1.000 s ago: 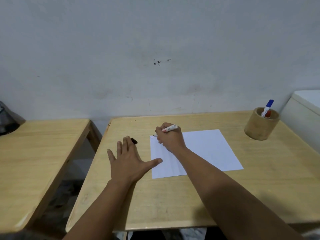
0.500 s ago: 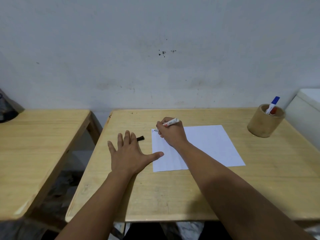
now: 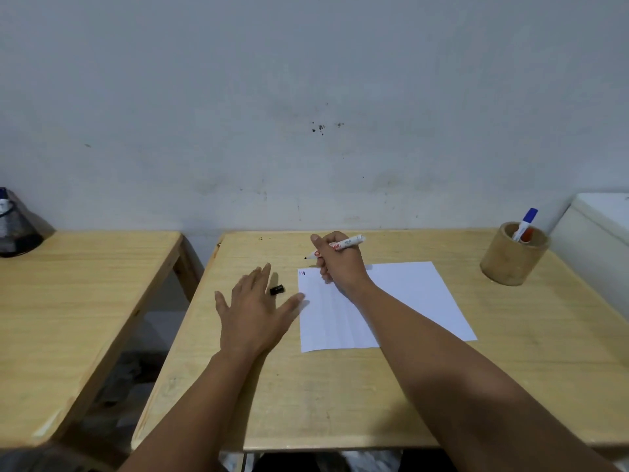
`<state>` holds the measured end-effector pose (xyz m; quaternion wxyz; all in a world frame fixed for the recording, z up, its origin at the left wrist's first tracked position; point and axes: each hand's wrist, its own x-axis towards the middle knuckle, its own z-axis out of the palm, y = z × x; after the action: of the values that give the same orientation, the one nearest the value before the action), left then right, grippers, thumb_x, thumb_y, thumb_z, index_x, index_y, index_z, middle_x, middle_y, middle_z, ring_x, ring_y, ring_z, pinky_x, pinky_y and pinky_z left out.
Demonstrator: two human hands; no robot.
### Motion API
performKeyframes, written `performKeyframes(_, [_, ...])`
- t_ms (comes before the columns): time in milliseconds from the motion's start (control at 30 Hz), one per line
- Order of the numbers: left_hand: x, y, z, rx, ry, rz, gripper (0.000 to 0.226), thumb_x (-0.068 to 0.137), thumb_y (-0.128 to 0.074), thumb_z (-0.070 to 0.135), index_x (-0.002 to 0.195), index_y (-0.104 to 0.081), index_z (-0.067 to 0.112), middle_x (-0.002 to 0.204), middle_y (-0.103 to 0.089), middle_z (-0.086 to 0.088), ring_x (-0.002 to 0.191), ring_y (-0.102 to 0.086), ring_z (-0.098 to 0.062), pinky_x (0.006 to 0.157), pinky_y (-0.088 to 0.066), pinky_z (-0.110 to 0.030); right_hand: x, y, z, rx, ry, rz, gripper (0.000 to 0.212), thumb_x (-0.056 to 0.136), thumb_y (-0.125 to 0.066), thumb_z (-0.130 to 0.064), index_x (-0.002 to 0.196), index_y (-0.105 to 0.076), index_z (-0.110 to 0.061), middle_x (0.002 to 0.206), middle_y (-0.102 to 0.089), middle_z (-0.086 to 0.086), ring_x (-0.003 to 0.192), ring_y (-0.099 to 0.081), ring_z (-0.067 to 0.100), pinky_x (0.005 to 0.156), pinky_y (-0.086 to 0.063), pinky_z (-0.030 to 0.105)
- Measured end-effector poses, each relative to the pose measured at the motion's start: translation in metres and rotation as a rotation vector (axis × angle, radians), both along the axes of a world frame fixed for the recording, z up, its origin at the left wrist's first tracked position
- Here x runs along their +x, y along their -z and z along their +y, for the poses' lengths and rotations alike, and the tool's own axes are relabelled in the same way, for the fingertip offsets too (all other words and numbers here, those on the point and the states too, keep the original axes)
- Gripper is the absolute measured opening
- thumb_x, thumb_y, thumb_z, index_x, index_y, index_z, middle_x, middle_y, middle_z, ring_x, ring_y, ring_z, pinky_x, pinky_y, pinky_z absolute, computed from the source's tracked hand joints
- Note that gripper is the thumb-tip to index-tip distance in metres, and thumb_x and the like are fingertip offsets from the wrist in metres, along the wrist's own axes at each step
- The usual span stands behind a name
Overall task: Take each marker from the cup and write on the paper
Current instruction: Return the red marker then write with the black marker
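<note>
A white sheet of paper [image 3: 408, 294] lies on the wooden table [image 3: 340, 396], with small marks at its top left corner. My right hand [image 3: 340, 267] grips a white uncapped marker [image 3: 347, 244], its black tip lifted just beyond the paper's top left corner. My left hand [image 3: 255, 308] rests flat on the table with fingers spread, its thumb at the paper's left edge. The marker's black cap [image 3: 277, 289] lies by my left fingers. A wooden cup [image 3: 510, 260] at the far right holds a blue-capped marker [image 3: 526, 223] and a red one.
A second wooden table [image 3: 75, 301] stands to the left across a gap, with a dark bag [image 3: 13, 226] at its back. A white box [image 3: 599, 240] sits beside the cup on the right. A wall runs directly behind both tables.
My right hand has lifted the marker tip off the paper and raised it toward the wall. My left hand has shifted slightly, uncovering the black cap.
</note>
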<state>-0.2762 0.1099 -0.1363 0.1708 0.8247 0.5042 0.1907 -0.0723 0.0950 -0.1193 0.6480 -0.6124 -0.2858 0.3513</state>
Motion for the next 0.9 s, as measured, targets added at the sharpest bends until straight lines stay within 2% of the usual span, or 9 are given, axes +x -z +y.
performKeyframes(100, [-0.001, 0.001, 0.007, 0.086, -0.035, -0.022, 0.032, 0.097, -0.056, 0.049, 0.124, -0.069, 0.037, 0.143, -0.06, 0.008, 0.137, -0.047, -0.02, 0.12, -0.019, -0.062, 0.004, -0.022, -0.01, 0.033, 0.031, -0.029, 0.031, 0.092, -0.084, -0.04, 0.078, -0.067, -0.018, 0.065, -0.065, -0.001, 0.051, -0.045, 0.016, 0.048, -0.031, 0.025])
performKeyframes(167, [0.001, -0.002, 0.009, 0.109, -0.052, -0.024, 0.019, 0.096, -0.06, 0.039, 0.107, -0.076, 0.037, 0.127, -0.069, 0.009, 0.122, -0.057, -0.021, 0.111, -0.035, -0.054, 0.007, -0.04, -0.022, 0.031, 0.037, 0.056, 0.037, 0.096, -0.076, -0.049, 0.095, -0.079, -0.012, 0.075, -0.076, 0.001, 0.054, -0.054, 0.015, 0.049, -0.038, 0.023])
performKeyframes(267, [0.005, -0.019, 0.01, -0.02, -0.04, -0.245, 0.017, 0.095, -0.065, 0.03, 0.105, -0.078, 0.031, 0.107, -0.077, 0.009, 0.102, -0.067, -0.017, 0.09, -0.049, -0.037, 0.018, -0.06, -0.041, 0.03, 0.052, 0.185, 0.049, 0.108, -0.053, -0.047, 0.109, -0.083, -0.008, 0.079, -0.077, 0.006, 0.048, -0.048, 0.012, 0.048, -0.036, 0.022])
performKeyframes(367, [0.015, -0.047, 0.012, -0.204, 0.006, -0.494, 0.017, 0.095, -0.069, 0.021, 0.109, -0.08, 0.02, 0.102, -0.076, 0.01, 0.104, -0.069, -0.013, 0.082, -0.048, -0.025, 0.028, -0.072, -0.069, 0.036, 0.072, 0.121, 0.022, 0.103, -0.065, -0.027, 0.104, -0.08, -0.011, 0.087, -0.08, 0.017, 0.051, -0.048, 0.012, 0.048, -0.037, 0.022])
performKeyframes(433, [0.024, -0.068, 0.012, -0.219, 0.032, -0.597, 0.013, 0.094, -0.072, 0.021, 0.104, -0.079, 0.022, 0.097, -0.077, 0.01, 0.101, -0.071, -0.011, 0.083, -0.053, -0.03, 0.034, -0.08, -0.092, 0.037, 0.017, 0.067, 0.01, 0.097, -0.077, -0.021, 0.104, -0.079, -0.014, 0.103, -0.084, 0.02, 0.057, -0.056, 0.012, 0.051, -0.042, 0.022])
performKeyframes(500, [0.033, -0.086, 0.008, -0.248, 0.064, -0.687, 0.008, 0.094, -0.071, 0.021, 0.099, -0.077, 0.023, 0.092, -0.079, 0.005, 0.095, -0.073, -0.01, 0.086, -0.056, -0.039, 0.039, -0.089, -0.113, 0.035, -0.022, 0.036, 0.02, 0.093, -0.083, -0.017, 0.112, -0.08, -0.011, 0.11, -0.083, 0.02, 0.062, -0.061, 0.012, 0.053, -0.045, 0.022])
performKeyframes(567, [0.042, -0.102, 0.0, -0.31, 0.117, -0.762, 0.012, 0.099, -0.065, 0.019, 0.098, -0.077, 0.019, 0.092, -0.077, 0.001, 0.092, -0.072, -0.013, 0.09, -0.057, -0.043, 0.042, -0.099, -0.129, 0.055, -0.026, 0.055, 0.026, 0.093, -0.083, -0.019, 0.117, -0.08, -0.008, 0.11, -0.083, 0.02, 0.064, -0.062, 0.013, 0.053, -0.046, 0.022])
performKeyframes(700, [0.062, -0.128, -0.022, -0.466, 0.147, -0.855, 0.025, 0.105, -0.053, 0.016, 0.099, -0.077, 0.01, 0.084, -0.063, -0.005, 0.083, -0.061, -0.018, 0.094, -0.056, -0.042, 0.045, -0.114, -0.151, 0.109, -0.039, 0.14, 0.019, 0.101, -0.071, -0.025, 0.109, -0.082, -0.011, 0.102, -0.084, 0.017, 0.058, -0.059, 0.013, 0.05, -0.045, 0.023])
performKeyframes(900, [0.087, -0.147, -0.056, -0.577, 0.173, -0.881, 0.031, 0.105, -0.047, 0.013, 0.092, -0.075, 0.01, 0.077, -0.057, -0.005, 0.077, -0.055, -0.017, 0.087, -0.054, -0.039, 0.046, -0.123, -0.182, 0.146, -0.037, 0.022, 0.02, 0.105, -0.063, -0.014, 0.111, -0.082, -0.009, 0.098, -0.085, 0.015, 0.061, -0.063, 0.014, 0.05, -0.046, 0.021])
